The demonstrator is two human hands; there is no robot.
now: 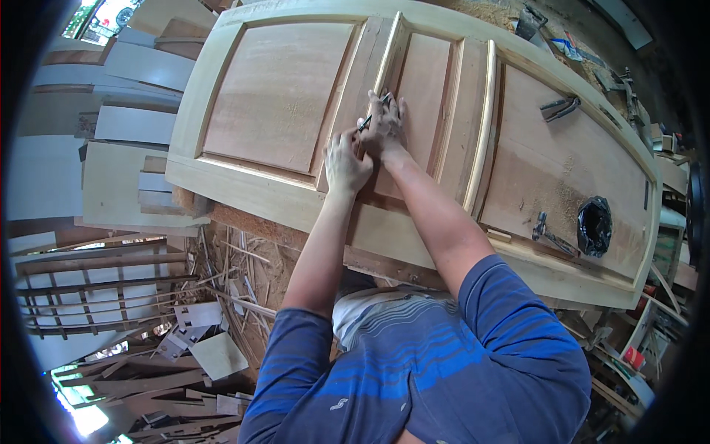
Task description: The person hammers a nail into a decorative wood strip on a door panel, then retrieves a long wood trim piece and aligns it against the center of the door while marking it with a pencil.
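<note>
Workshop's cluttered in the head view (only view): pale boards (137,122) at far left, splinters and offcuts (238,285) on the floor near my legs. Trip risk if I step sideways without looking.

Work surface is a big panelled wooden door (251,194), lying flat right in front of me. Slim moulding strip (389,53) runs across it, left of the narrow middle panel; both hands are on its near part. Second strip (483,126) lies to the right, nobody holding it; an elbow knock could shift it if it isn't fixed, can't tell.

Left hand (345,164): fingers bent over beside the strip, looks like pressing; can't tell if they grip. Right hand (386,132): just beyond, touching left or nearly, fingers half curled. Thin dark tool (364,124) pokes out between them. Can't tell which fingers have it, or what it is. If it's sharp and slips along the strip, left fingertips are closest. Uneven pressure could also skew the strip.

Right panel: pincers (560,109), hammer (555,235), black bag (594,226), scattered sawdust (568,174). Dragging metal or grit over that face would likely scratch it.
</note>
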